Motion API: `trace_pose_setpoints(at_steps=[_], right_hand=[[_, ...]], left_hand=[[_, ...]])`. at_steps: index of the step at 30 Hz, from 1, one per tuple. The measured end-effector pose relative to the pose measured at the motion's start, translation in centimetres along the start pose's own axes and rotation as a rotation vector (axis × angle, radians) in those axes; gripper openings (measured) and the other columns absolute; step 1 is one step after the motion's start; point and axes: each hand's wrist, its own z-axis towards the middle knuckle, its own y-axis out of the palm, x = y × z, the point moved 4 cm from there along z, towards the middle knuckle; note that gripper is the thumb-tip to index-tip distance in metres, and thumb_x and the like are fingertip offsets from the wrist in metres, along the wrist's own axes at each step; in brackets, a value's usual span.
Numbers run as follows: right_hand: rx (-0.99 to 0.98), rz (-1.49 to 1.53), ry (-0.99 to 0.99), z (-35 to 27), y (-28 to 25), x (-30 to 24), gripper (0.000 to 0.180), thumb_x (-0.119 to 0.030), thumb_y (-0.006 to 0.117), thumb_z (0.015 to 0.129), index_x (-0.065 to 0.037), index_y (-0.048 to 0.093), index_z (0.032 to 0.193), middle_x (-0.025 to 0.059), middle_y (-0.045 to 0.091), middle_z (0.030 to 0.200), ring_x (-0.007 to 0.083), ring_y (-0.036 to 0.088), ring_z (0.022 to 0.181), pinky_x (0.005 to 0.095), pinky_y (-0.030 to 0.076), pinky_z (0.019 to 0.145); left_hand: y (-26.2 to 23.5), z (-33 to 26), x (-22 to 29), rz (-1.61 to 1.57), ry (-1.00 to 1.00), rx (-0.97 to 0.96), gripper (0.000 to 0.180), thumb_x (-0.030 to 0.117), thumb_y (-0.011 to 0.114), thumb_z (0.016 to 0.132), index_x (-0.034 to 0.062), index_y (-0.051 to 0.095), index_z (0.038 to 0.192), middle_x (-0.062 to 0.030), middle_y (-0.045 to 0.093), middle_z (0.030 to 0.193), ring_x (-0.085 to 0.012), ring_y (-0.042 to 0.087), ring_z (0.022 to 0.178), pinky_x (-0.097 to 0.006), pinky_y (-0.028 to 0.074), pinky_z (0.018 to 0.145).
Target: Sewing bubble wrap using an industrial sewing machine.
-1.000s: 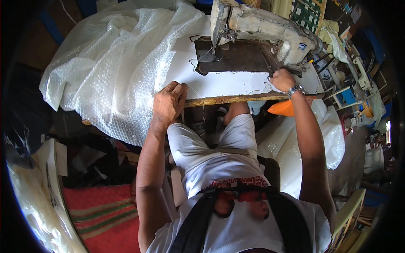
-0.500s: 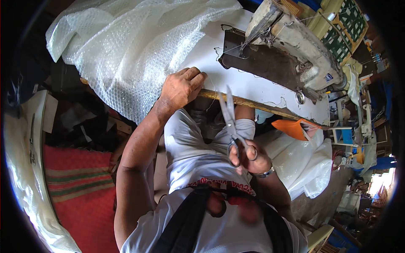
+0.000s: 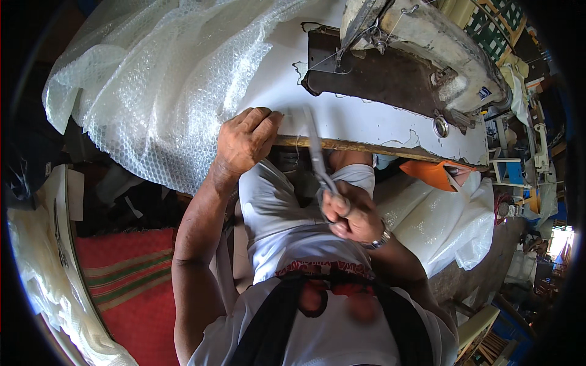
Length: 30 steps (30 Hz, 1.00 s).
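My right hand point(image 3: 357, 213) is closed round the handles of a pair of metal scissors point(image 3: 316, 152). The blades point up and away over the table's front edge, smeared by motion and seeming close together. At the near edge of the white sewing table point(image 3: 366, 119), my left hand point(image 3: 249, 140) is closed with its fingers curled, beside a large sheet of bubble wrap point(image 3: 146, 122). What its fingers hold is hidden. A fine thread point(image 3: 298, 149) hangs at the table edge between my left hand and the scissors.
An old sewing machine point(image 3: 452, 58) stands on the table's right part, with a small metal ring point(image 3: 441, 126) near its base. An orange pouch point(image 3: 430, 175) hangs beneath the front edge. White plastic sheeting point(image 3: 452, 226) lies low on the right; a red striped cloth point(image 3: 140, 293) lies at left.
The scissors have turned, and their parted blades now look closer together. My right hand has tightened round the handles. My left hand stays closed at the table edge while the whole view has shifted.
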Motion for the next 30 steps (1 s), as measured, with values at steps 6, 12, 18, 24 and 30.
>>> trace_pose_setpoints(at_steps=[6,12,18,24,30], right_hand=[[0.61,-1.067,-0.361,-6.5,-5.5,-9.0,0.015,-0.004,0.07,0.098,-0.003,0.057,0.105,0.0055,0.069,0.087,0.0092,0.064,0.07,0.0253,0.052,0.06],[1.031,-1.592,-0.369,-5.6,-9.0,-17.9,0.026,-0.007,0.083,0.082,-0.002,0.06,0.092,0.0119,0.073,0.074,0.0195,0.071,0.065,0.0338,0.053,0.062],[0.989,-1.752,-0.157,-1.1,-10.0,-20.7,0.021,-0.013,0.083,0.081,-0.003,0.064,0.085,0.0123,0.071,0.074,0.0281,0.069,0.064,0.0396,0.051,0.062],[0.798,-1.707,-0.202,0.0,-11.2,-20.7,0.013,-0.01,0.079,0.085,-0.002,0.069,0.086,0.008,0.069,0.072,0.0132,0.063,0.061,0.0313,0.048,0.059],[0.917,-1.598,-0.456,-1.1,-11.1,-19.8,0.023,-0.004,0.077,0.089,-0.005,0.071,0.111,0.0066,0.073,0.088,0.0131,0.064,0.068,0.0279,0.05,0.065]], left_hand=[[-1.0,1.6,1.4,-0.138,-0.07,0.007,0.026,0.002,0.078,0.078,0.0081,0.073,0.102,-0.0055,0.07,0.096,-0.0238,0.072,0.083,-0.035,0.061,0.066],[-3.3,5.2,7.4,-0.266,0.244,0.192,0.019,0.007,0.08,0.084,0.0044,0.077,0.102,-0.0044,0.07,0.092,-0.0155,0.067,0.081,-0.028,0.053,0.058],[-4.8,9.7,9.9,-0.804,0.166,0.279,0.005,0.013,0.072,0.09,0.0096,0.072,0.093,-0.0004,0.066,0.089,-0.015,0.062,0.074,-0.028,0.046,0.057],[-4.4,11.4,10.8,-1.019,0.14,0.192,0.012,0.021,0.077,0.085,0.0143,0.074,0.095,-0.0037,0.068,0.111,-0.0198,0.058,0.09,-0.038,0.044,0.071],[-2.5,12.6,10.8,-1.107,0.081,0.089,0.01,0.016,0.075,0.086,0.0155,0.072,0.096,-0.0025,0.068,0.112,-0.0187,0.056,0.09,-0.038,0.042,0.069]])
